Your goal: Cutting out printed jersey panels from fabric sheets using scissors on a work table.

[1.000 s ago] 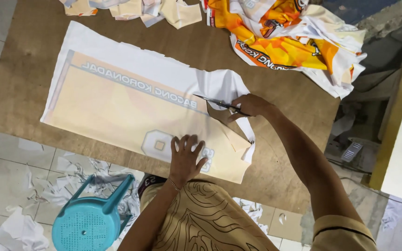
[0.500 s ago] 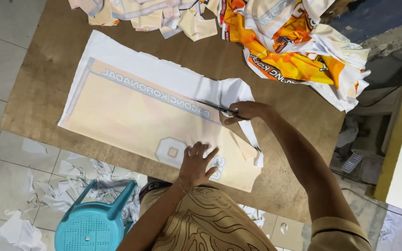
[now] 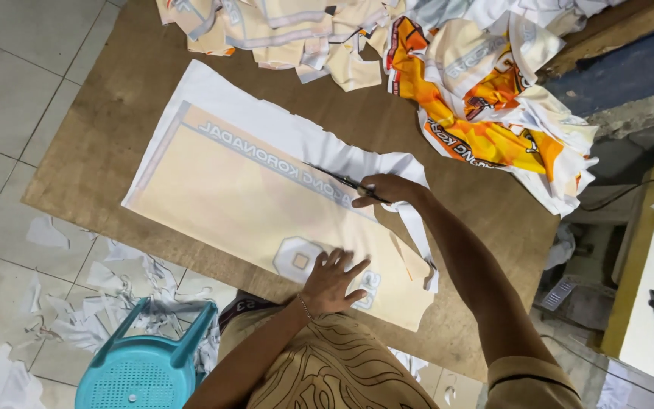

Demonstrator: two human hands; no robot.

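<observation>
— Fingers of the right hand point(image 3: 387, 189)?
— Curled tight through the handles of the scissors point(image 3: 338, 179), blades pointing toward the far left corner of the worktop point(image 3: 486, 227), tips lying on the printed cloth panel point(image 3: 266, 204) along its lettered band.

— And the left hand point(image 3: 331, 282)?
— Fingers spread wide, palm pressed flat on the panel near the front edge, just beside a pale hexagon badge point(image 3: 297, 260) printed on the cloth.

— Cloth itself?
— Peach with a white border, spread flat slantwise across the middle of the worktop, one end toward the left edge, the other at the front edge under the left hand. White trimmed strip point(image 3: 418, 227) hanging loose just beside the right wrist.

— Farther out?
— Heap of orange and white printed cloth point(image 3: 493, 98) at the far right corner; cream cut pieces point(image 3: 281, 34) piled along the far edge. Turquoise plastic stool point(image 3: 145, 363) on the tiled floor point(image 3: 9, 83) off the front left, white scraps point(image 3: 100, 303) scattered around it.
</observation>
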